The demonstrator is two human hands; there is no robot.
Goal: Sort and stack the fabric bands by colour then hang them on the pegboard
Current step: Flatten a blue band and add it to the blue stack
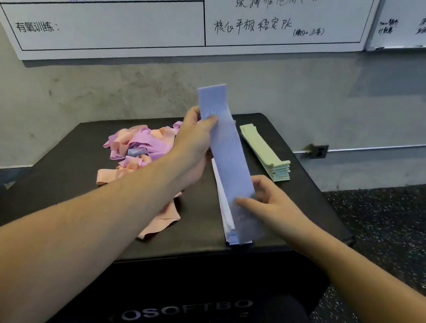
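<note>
Left hand (195, 139) pinches the upper part of a flat periwinkle-blue fabric band (230, 161), tilted above the blue stack (233, 236) on the black padded box (72, 168). Right hand (274, 206) grips its lower end. Green stack (265, 152) right; pink-purple tangle (139, 147) left.

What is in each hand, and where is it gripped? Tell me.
Both hold the same blue band: the left hand pinches its far upper end, the right hand pinches its near lower end, above the blue stack.

Both forearms are bare to the hands (195, 145), without sleeves or jewellery.
</note>
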